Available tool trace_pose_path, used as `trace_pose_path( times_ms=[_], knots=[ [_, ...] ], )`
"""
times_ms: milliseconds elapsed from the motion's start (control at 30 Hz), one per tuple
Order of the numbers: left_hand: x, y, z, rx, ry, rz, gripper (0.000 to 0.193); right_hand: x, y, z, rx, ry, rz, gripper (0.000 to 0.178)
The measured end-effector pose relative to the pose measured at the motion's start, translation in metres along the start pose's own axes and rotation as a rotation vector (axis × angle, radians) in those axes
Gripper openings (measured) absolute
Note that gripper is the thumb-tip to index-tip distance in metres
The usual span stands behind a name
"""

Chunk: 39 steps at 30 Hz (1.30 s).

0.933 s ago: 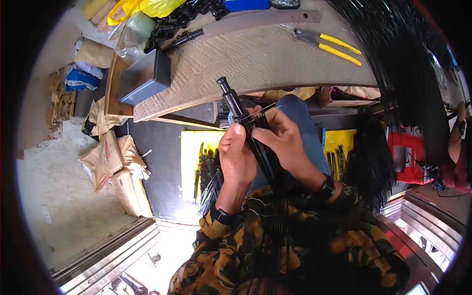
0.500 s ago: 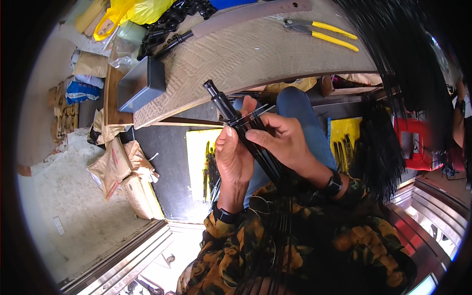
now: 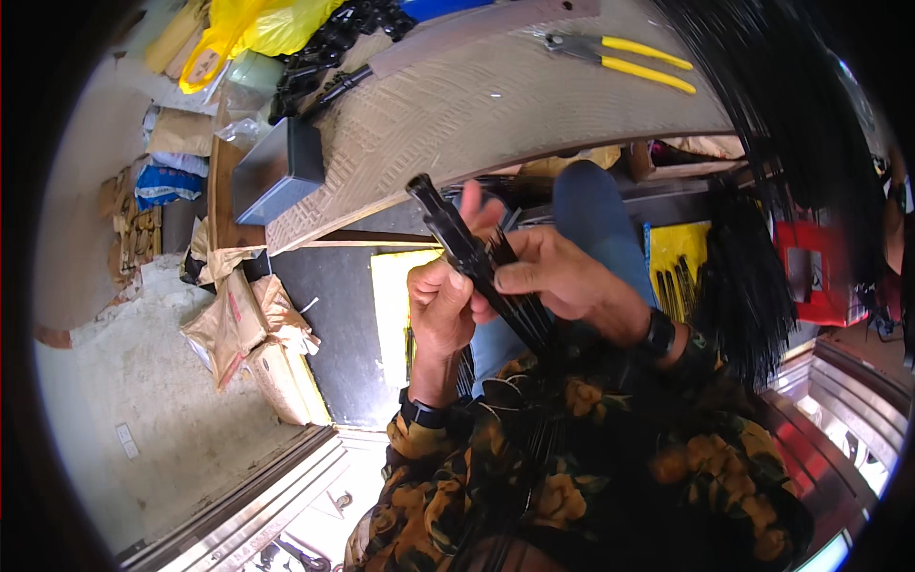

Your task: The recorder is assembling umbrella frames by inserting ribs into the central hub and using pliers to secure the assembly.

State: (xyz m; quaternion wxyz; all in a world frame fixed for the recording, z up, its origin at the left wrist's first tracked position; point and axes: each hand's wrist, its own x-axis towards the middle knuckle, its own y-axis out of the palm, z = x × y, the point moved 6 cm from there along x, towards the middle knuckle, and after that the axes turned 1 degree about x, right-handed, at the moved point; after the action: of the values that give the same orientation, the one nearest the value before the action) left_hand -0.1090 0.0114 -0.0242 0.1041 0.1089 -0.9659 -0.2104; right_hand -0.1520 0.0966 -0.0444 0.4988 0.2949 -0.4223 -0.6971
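Note:
A black tubular plastic fitting [image 3: 446, 227] points up and to the left in front of me. Long black strips [image 3: 534, 324] run from its lower end toward my lap. My left hand [image 3: 440, 303] is closed around the fitting's lower part, its thumb on the near side. Against the upper right side of the strips, my right hand [image 3: 558, 272] pinches with thumb and fingers. Short dark strip ends [image 3: 500, 250] stick up near those fingertips. How the strips join the fitting is hidden by my fingers.
On the bench [image 3: 429, 124] ahead lie yellow-handled cutters [image 3: 624, 62], a long blade [image 3: 457, 38] with a black handle and black fittings [image 3: 334, 43]. A grey box [image 3: 278, 172] sits at its left corner. Black bristles [image 3: 791, 114] hang at right. Paper sacks [image 3: 253, 329] lie left.
The fitting has shifted slightly down and right and is blurred. My left hand has slid a little lower. The thin pale strip that stuck out near my right fingers no longer shows.

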Motion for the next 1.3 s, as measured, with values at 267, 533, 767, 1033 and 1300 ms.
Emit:
trace_pose_path(
  times_ms=[267,533,767,1033,1300],
  knots=[
    [-0.005,0.004,-0.015,-0.107,-0.135,-0.035,0.093,0.000,0.024,0.026,-0.361,-0.425,-0.008,0.013],
    [-0.025,0.026,-0.046,0.275,0.333,-0.353,0.058,-0.001,0.050,0.023,-0.769,-0.842,-0.195,0.016],
    [-0.036,-0.018,-0.039,0.201,0.340,-0.557,0.025,0.020,0.023,-0.009,-0.666,-0.568,-0.277,0.017],
    [-0.053,-0.048,-0.038,-0.051,0.375,-0.693,0.025,0.031,0.047,-0.013,-1.182,-0.693,-0.146,0.018],
    [-0.056,-0.056,-0.038,-0.029,0.414,-0.716,0.022,0.032,0.060,-0.013,-1.456,-0.833,-0.190,0.013]
  ],
)
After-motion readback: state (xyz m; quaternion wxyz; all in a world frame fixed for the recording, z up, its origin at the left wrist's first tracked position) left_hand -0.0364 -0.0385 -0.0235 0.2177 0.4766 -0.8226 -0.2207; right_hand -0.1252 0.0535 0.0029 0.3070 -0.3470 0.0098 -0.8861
